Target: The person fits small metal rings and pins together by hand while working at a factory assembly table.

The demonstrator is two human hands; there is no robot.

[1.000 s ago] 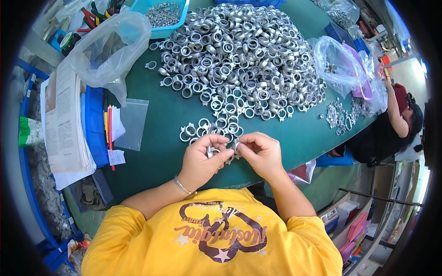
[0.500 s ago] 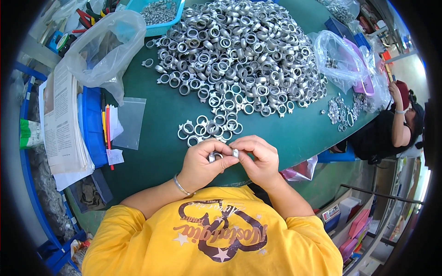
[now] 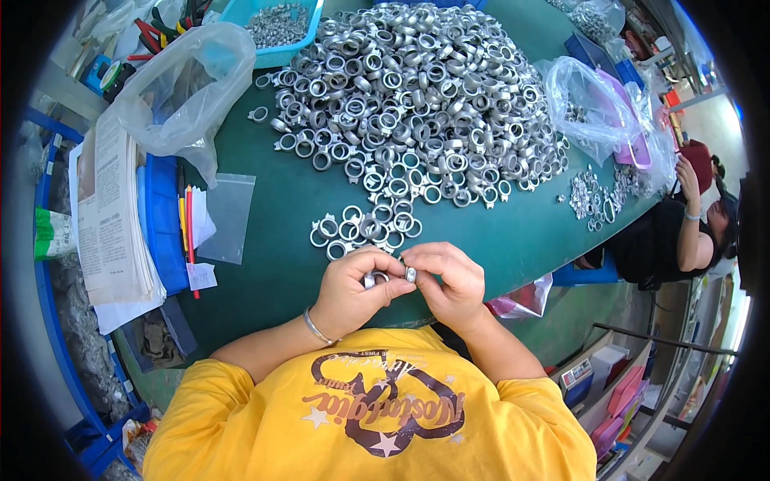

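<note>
Close to my body, my left hand [image 3: 353,284] is closed round a silver metal ring [image 3: 374,279], which shows between its thumb and curled fingers. My right hand [image 3: 449,280] pinches a second metal ring [image 3: 411,275], turned edge-on, between thumb and fingers. My left fingertips meet the right ones at this second ring; whether they also grip it I cannot tell. Just beyond my hands lies a small group of loose rings [image 3: 350,230] with little lugs. It joins a large heap of the same rings [image 3: 417,96] on the green table [image 3: 273,280].
A turquoise tray [image 3: 269,54] of small metal parts and a clear plastic bag [image 3: 188,104] stand far left. Newspapers [image 3: 116,216], a blue bin [image 3: 164,224] and pencils [image 3: 189,216] line the left edge. At right are flat metal pieces [image 3: 593,196] and another person [image 3: 682,216].
My hands stay nearly in place; the pinched ring has shifted slightly downward and my right fingers have moved a little. The person at right has moved their head and arm slightly.
</note>
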